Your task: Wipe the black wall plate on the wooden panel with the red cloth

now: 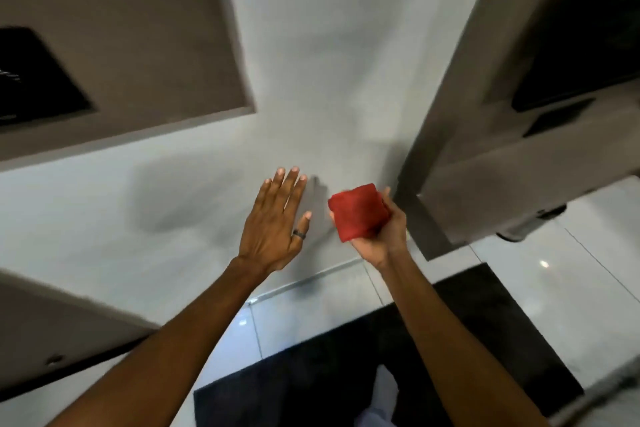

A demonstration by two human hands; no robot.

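Note:
My right hand (pixel 379 236) grips a folded red cloth (pixel 358 215) and holds it up in front of the white wall. My left hand (pixel 277 225) is flat and open beside it, fingers spread, a dark ring on one finger, close to the wall. At the upper left hangs a brown wooden panel (pixel 145 45) with a black plate (pixel 34 80) set into it, blurred and partly cut off by the frame edge. Both hands are well to the right of and below that plate.
A second brown panel or door (pixel 491 135) with dark insets (pixel 585 45) stands at the right. Below lie glossy white floor tiles (pixel 571 267) and a black mat (pixel 346 374). Another brown surface (pixel 52 329) juts in at the lower left.

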